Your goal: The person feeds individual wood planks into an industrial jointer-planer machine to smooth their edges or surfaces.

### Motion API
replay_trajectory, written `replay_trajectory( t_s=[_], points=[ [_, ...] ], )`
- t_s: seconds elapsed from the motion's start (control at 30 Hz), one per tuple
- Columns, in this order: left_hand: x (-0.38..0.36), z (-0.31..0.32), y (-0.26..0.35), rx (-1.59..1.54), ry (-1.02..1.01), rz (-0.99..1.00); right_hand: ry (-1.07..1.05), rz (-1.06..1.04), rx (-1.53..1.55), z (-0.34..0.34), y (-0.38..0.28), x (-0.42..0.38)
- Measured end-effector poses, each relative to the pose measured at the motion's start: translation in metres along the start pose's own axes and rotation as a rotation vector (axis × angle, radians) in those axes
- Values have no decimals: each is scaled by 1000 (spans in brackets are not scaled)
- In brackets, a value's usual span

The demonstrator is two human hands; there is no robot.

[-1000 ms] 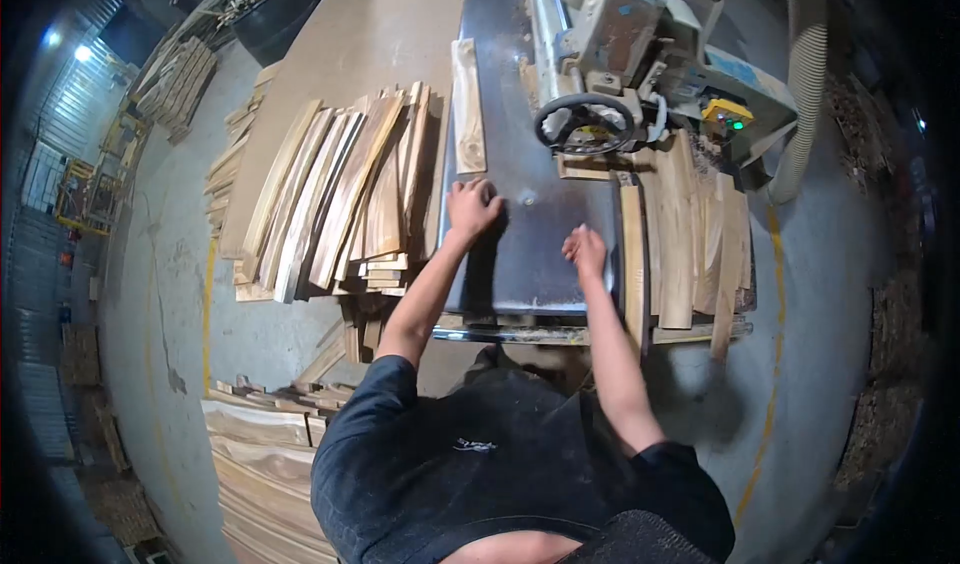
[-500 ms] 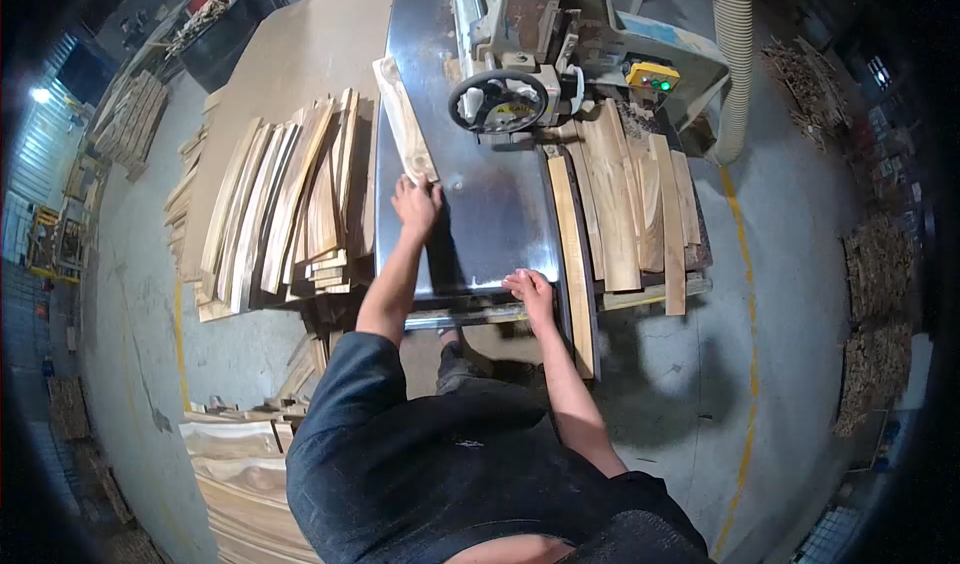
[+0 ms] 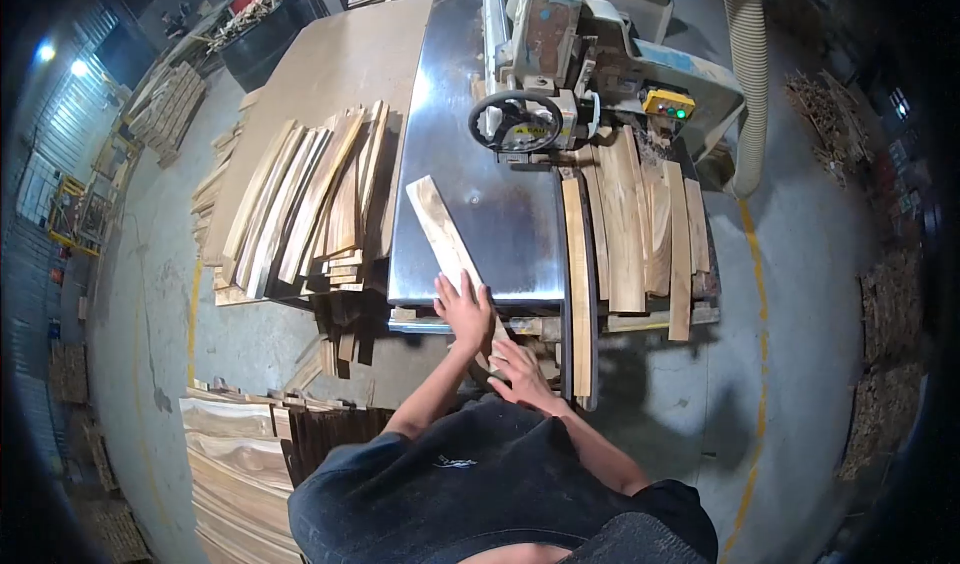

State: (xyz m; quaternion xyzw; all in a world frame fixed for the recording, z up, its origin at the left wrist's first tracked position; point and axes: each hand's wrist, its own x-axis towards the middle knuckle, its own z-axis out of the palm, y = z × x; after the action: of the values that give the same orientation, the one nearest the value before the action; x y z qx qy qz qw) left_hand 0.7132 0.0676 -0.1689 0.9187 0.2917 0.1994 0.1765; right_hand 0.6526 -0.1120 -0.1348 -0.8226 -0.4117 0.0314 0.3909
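A pale wooden board [image 3: 440, 229] lies slantwise on the shiny metal machine table [image 3: 520, 244], its near end reaching over the front edge towards my body. My left hand [image 3: 464, 314] grips the board from above near that edge, fingers spread across it. Close to the board's near end, my right hand [image 3: 520, 372] takes hold of it with fingers stretched along it; its thumb is hidden. To the right stands a saw-like machine with a black handwheel [image 3: 515, 122].
Stacked wooden strips [image 3: 300, 199] lie left of the metal table, and more boards [image 3: 630, 224] lie on its right. A long strip [image 3: 577, 284] runs along the right edge. Larger boards [image 3: 235, 469] are piled at lower left. A hose [image 3: 748, 94] hangs behind the machine.
The wooden board has come towards my body and tilted, with my left hand on it. My right hand has left the table's front edge and reached the board's near end.
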Motion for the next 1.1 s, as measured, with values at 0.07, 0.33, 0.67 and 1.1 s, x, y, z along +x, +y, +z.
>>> replay_trajectory(
  t_s=[0.07,0.33,0.67,1.1],
  points=[
    [1,6,13,-29,-45,34,-111,-46,-3,-4,0,-4],
    [17,44,85,-141,-176,321,-215,283,-252,-21,8,0],
    [112,100,138,-236,-103,318,-94,457,-380,-14,65,69],
    [209,120,136,-620,-60,213,48,610,-312,-23,122,176]
  ],
)
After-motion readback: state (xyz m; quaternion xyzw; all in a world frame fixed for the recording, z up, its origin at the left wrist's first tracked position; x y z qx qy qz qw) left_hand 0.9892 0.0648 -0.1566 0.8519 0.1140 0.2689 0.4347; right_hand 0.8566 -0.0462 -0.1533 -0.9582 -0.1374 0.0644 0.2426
